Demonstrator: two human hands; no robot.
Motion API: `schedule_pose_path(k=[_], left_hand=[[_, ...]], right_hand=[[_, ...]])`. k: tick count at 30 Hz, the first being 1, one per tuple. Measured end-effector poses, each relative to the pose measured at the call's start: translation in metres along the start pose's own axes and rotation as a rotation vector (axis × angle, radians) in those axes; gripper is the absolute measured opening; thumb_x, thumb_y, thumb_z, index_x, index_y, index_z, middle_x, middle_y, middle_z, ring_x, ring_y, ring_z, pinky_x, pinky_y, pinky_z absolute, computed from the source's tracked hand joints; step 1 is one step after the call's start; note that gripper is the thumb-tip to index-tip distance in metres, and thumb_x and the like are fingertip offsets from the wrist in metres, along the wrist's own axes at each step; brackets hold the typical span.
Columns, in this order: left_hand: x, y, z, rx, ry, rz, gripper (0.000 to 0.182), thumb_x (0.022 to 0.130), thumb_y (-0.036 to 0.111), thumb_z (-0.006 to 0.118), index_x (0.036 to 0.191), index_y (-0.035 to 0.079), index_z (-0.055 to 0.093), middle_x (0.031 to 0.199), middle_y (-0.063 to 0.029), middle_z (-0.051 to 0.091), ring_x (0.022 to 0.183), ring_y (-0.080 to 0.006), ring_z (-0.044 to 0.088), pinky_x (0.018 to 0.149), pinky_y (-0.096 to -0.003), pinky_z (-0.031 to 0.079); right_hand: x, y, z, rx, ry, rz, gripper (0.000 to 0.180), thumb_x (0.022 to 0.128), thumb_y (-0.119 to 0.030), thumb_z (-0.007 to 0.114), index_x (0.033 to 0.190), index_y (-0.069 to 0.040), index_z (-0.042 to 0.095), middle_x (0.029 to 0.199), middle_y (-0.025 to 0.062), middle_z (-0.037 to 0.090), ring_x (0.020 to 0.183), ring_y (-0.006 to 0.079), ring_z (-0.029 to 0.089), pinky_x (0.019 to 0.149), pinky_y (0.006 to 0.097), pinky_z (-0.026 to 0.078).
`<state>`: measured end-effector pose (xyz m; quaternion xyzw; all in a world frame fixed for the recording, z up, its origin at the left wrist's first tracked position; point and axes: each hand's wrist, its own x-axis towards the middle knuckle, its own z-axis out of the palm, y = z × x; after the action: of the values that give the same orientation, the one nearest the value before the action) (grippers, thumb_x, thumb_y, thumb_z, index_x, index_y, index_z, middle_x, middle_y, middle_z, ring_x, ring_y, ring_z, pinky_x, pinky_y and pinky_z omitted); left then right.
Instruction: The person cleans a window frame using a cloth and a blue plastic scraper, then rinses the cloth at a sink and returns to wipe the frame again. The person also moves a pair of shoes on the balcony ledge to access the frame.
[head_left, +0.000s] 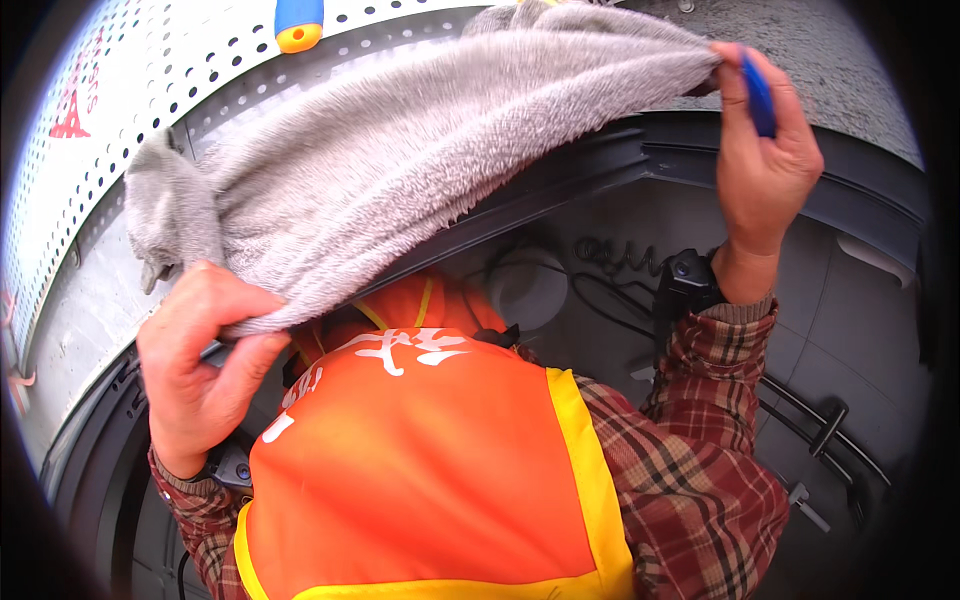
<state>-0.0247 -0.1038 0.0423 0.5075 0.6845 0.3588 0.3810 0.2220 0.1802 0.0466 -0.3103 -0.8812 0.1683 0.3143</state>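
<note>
A grey plush towel (420, 150) is stretched between my two hands over a dark metal frame (525, 187). My left hand (202, 360) pinches its lower left edge between thumb and fingers. My right hand (769, 142) grips the towel's far right end. A flat blue piece (759, 94) is also tucked between the right hand's fingers; what it belongs to is hidden. The towel's left end (169, 199) hangs bunched over a pale ledge. Black devices are strapped at both wrists.
A white perforated panel (150, 75) with red marks runs along the upper left. A blue and yellow tool handle (298, 26) lies on it. Below are a pale bucket (529, 289), a coiled black cable (607, 255) and a dark tubular stand (825, 427). An orange vest (427, 465) fills the lower middle.
</note>
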Motion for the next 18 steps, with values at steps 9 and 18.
schedule_pose_path(k=[9,18], left_hand=[[0.006,0.003,0.004,0.206,-0.125,0.130,0.019,0.067,0.004,0.072,0.085,0.007,0.067,0.072,-0.0048,0.058,0.069,-0.0229,0.052,0.065,-0.0328,0.037],[0.015,0.010,0.024,0.168,-0.023,0.151,0.018,0.068,0.004,0.071,0.085,0.005,0.067,0.071,-0.0056,0.059,0.067,-0.0235,0.052,0.067,-0.0323,0.037]], right_hand=[[-0.005,-0.008,-0.020,-0.051,-0.816,0.450,0.020,0.089,-0.022,0.059,0.095,-0.003,0.057,0.067,0.0138,0.057,0.064,0.0301,0.058,0.061,0.0357,0.045],[-0.007,0.014,0.001,0.036,-0.756,0.389,0.030,0.079,-0.029,0.066,0.071,-0.001,0.062,0.056,0.0109,0.057,0.053,0.0197,0.057,0.054,0.0296,0.044]])
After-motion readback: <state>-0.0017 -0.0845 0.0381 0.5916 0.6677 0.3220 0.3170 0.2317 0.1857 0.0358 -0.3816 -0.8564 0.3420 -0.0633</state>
